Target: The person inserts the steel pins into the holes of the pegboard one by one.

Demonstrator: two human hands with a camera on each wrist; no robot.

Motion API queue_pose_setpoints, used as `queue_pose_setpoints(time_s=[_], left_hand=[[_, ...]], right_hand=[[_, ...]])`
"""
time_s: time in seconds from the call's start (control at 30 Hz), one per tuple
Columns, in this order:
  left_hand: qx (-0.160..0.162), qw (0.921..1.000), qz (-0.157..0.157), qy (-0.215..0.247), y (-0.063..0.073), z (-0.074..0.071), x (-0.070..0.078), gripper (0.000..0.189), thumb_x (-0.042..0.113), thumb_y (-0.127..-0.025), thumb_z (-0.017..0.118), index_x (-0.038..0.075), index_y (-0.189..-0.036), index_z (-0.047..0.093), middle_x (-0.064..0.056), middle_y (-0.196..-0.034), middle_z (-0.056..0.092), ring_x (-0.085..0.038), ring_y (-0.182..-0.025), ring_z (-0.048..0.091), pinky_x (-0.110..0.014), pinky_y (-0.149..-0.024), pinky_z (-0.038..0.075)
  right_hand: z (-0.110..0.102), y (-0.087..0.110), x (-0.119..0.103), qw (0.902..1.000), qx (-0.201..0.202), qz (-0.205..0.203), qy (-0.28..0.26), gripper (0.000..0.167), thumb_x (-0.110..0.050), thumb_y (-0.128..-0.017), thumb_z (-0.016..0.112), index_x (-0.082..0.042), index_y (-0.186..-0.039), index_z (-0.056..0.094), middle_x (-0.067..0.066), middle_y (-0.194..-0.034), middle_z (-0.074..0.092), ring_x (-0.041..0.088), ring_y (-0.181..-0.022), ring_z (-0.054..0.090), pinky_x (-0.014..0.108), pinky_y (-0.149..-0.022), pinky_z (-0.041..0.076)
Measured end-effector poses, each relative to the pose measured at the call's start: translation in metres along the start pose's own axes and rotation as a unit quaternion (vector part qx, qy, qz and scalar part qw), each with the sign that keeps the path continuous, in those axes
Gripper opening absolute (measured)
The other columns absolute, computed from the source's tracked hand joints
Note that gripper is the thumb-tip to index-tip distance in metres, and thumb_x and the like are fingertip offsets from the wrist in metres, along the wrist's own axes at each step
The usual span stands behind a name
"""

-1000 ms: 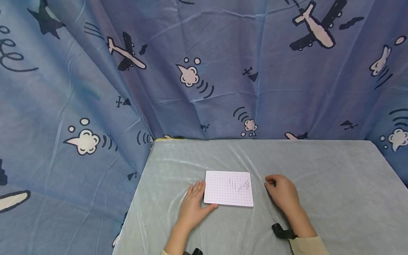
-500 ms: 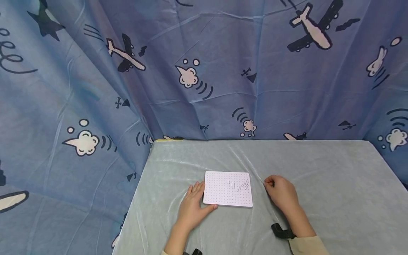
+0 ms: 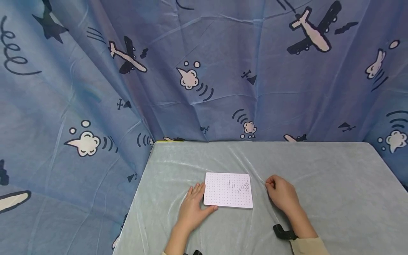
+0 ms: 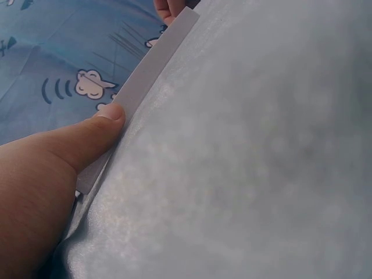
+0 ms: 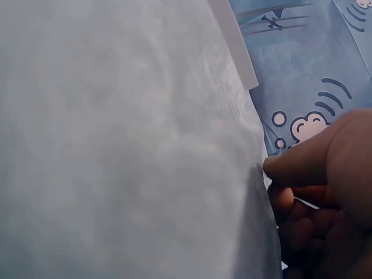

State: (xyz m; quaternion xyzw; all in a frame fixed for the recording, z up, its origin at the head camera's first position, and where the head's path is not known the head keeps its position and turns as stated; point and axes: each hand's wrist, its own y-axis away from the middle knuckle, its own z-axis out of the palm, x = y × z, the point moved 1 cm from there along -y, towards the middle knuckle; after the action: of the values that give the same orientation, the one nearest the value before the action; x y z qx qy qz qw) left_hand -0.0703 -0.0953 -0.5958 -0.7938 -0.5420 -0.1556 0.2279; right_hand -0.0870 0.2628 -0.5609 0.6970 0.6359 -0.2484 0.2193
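A white pegboard (image 3: 220, 194) with rows of small holes lies flat, mid-table. Several thin dark pins (image 3: 245, 186) stand up out of its right half; in the left wrist view they show as fine lines above the board's edge (image 4: 152, 70). My left hand (image 3: 191, 209) rests at the board's near left corner, fingers straight along the left side and thumb (image 4: 110, 113) against the front edge. To the right of the board, my right hand (image 3: 283, 194) is low at the cloth, thumb (image 5: 285, 165) and forefinger tips together. I cannot tell whether something thin is between them.
A grey, slightly wrinkled cloth (image 3: 334, 184) covers the table. Behind and to the left hangs a blue curtain (image 3: 223, 81) printed with planes and clouds. Each wrist carries a dark camera mount, such as the right one (image 3: 283, 232).
The right thumb and forefinger, slightly apart a second ago, have come together at the cloth. My left hand and the board stay where they were; the head view has shifted slightly.
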Motion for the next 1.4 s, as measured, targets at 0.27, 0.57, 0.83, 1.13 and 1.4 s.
queue_pose_setpoints(time_s=[0.27, 0.57, 0.83, 1.13, 1.4], left_hand=[[0.008, 0.9999, 0.009, -0.006, 0.001, 0.000, 0.000, 0.099, 0.069, -0.087, 0.081, 0.004, -0.158, 0.057, -0.012, -0.161, 0.057, -0.030, -0.155, 0.047, -0.049, -0.134, 0.031], [0.003, 0.9999, 0.010, -0.009, -0.001, 0.000, -0.001, 0.099, 0.069, -0.088, 0.080, 0.004, -0.159, 0.056, -0.012, -0.162, 0.056, -0.029, -0.155, 0.046, -0.048, -0.134, 0.029], [-0.002, 1.0000, 0.007, -0.005, 0.000, -0.001, 0.000, 0.099, 0.069, -0.088, 0.080, 0.004, -0.159, 0.056, -0.013, -0.162, 0.056, -0.029, -0.156, 0.046, -0.048, -0.135, 0.028], [-0.011, 0.9999, -0.002, -0.001, -0.002, -0.003, 0.000, 0.099, 0.067, -0.088, 0.082, 0.004, -0.160, 0.055, -0.012, -0.163, 0.055, -0.028, -0.157, 0.043, -0.045, -0.136, 0.025], [-0.016, 0.9999, -0.005, 0.000, -0.001, -0.003, -0.001, 0.100, 0.068, -0.088, 0.081, 0.005, -0.160, 0.054, -0.012, -0.164, 0.054, -0.027, -0.158, 0.043, -0.044, -0.136, 0.024]], right_hand=[[-0.001, 0.001, -0.002, 0.9963, -0.001, 0.007, -0.085, 0.011, -0.011, -0.105, 0.068, 0.000, -0.107, 0.070, 0.006, -0.088, 0.067, 0.018, -0.076, 0.058, 0.028, -0.065, 0.049], [0.002, 0.001, -0.011, 0.9828, 0.015, -0.019, -0.183, 0.006, -0.006, -0.096, 0.075, -0.003, -0.101, 0.072, 0.005, -0.084, 0.066, 0.013, -0.073, 0.057, 0.020, -0.061, 0.050], [0.005, 0.008, -0.021, 0.9644, -0.014, -0.060, -0.257, 0.008, -0.001, -0.093, 0.081, -0.003, -0.096, 0.074, 0.004, -0.075, 0.062, 0.011, -0.063, 0.051, 0.022, -0.052, 0.047], [0.010, 0.011, -0.029, 0.9665, -0.038, -0.100, -0.233, 0.015, 0.000, -0.093, 0.083, -0.014, -0.091, 0.076, -0.002, -0.068, 0.056, 0.010, -0.059, 0.047, 0.023, -0.050, 0.042], [0.018, 0.011, -0.026, 0.9664, -0.029, -0.139, -0.214, 0.023, 0.003, -0.090, 0.084, -0.019, -0.087, 0.078, -0.007, -0.066, 0.055, 0.008, -0.057, 0.047, 0.023, -0.049, 0.042]])
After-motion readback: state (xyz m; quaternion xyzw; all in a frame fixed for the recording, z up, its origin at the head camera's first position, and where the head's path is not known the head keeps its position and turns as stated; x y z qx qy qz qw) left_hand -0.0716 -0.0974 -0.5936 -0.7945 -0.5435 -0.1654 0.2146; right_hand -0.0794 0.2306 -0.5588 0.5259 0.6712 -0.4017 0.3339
